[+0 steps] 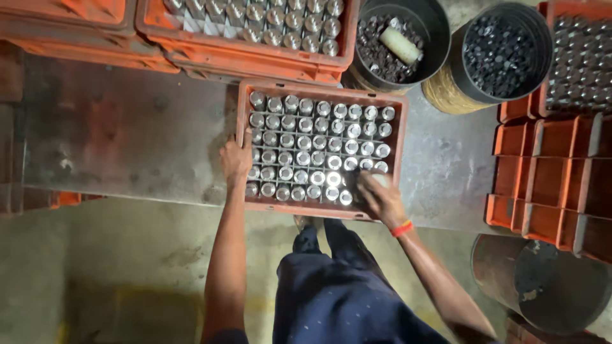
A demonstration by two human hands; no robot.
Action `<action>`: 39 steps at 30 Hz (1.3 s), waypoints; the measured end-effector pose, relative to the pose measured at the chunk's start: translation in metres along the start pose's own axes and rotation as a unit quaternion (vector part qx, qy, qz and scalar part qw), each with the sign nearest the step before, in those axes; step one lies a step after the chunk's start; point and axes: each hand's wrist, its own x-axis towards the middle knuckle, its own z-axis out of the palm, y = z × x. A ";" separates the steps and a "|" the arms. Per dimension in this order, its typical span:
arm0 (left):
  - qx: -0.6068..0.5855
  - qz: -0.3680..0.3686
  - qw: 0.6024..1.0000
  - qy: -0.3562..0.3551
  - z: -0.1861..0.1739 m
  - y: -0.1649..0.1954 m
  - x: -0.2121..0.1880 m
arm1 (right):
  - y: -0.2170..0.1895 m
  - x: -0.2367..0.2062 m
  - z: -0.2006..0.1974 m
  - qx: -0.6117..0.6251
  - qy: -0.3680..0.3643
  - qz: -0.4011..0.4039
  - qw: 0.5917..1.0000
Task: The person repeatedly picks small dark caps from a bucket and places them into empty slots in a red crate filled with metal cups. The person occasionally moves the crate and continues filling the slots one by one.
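Both arms stretched forward and down. Left hand [236, 159] flat, palm down, fingers together. Right hand [377, 197] curled, blurred, fingers bent inward, orange band at wrist.

Two hands in shot, a left hand [236, 159] and a right hand [376, 194], both at one orange crate [319, 90] mid-frame. Its shiny metal cylinders [306, 141] run nine across, seven rows deep. Two black buckets [440, 32] upper right, two more filled crates [242, 48] along the top edge, one stack of empty orange bins [548, 178] right.
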 end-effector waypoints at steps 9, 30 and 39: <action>0.020 -0.006 1.000 -0.003 0.004 -0.003 0.001 | 0.016 -0.003 -0.026 -0.060 0.035 0.028 0.997; 0.020 -0.002 1.000 -0.017 0.003 -0.005 0.002 | 0.057 0.069 0.003 -0.046 0.039 -0.061 0.996; 0.030 -0.005 0.999 -0.014 0.006 -0.008 0.005 | 0.047 0.088 -0.007 0.034 0.098 0.038 0.994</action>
